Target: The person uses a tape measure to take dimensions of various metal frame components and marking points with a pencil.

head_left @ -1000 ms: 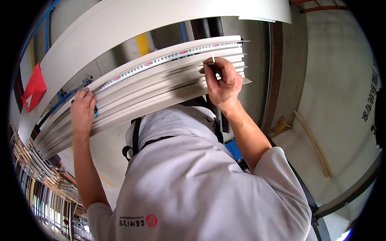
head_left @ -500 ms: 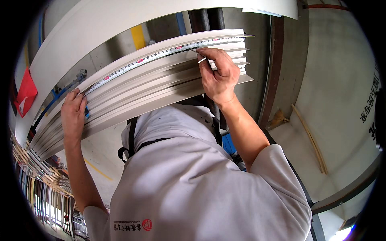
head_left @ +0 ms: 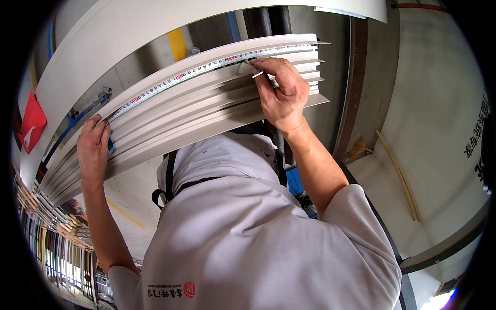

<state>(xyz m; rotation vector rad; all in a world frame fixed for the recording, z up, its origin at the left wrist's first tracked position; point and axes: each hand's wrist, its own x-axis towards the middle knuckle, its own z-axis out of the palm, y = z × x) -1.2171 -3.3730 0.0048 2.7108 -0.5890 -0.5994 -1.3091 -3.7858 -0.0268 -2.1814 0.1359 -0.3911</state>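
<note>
A stack of long, pale ribbed profiles runs from lower left to upper right in front of me. Along the uppermost one lies the white blade of a tape measure, stretched out toward the profiles' right end. My left hand is closed around the tape measure's body at the left; a bit of blue casing shows beside the fingers. Near the right end, my right hand pinches a slim pen-like tool with a pale shaft, its tip close to the blade's lower edge. The fingers hide most of that tool.
Beyond the profiles curves a broad white panel. A red piece of cloth or plastic hangs at the far left. Many long strips stand in racks at lower left. Two thin wooden sticks lean at right beside a dark frame.
The view and the profiles' right end have shifted slightly. Both hands keep their grips, the right still beside the blade, and the tape stays stretched out.
</note>
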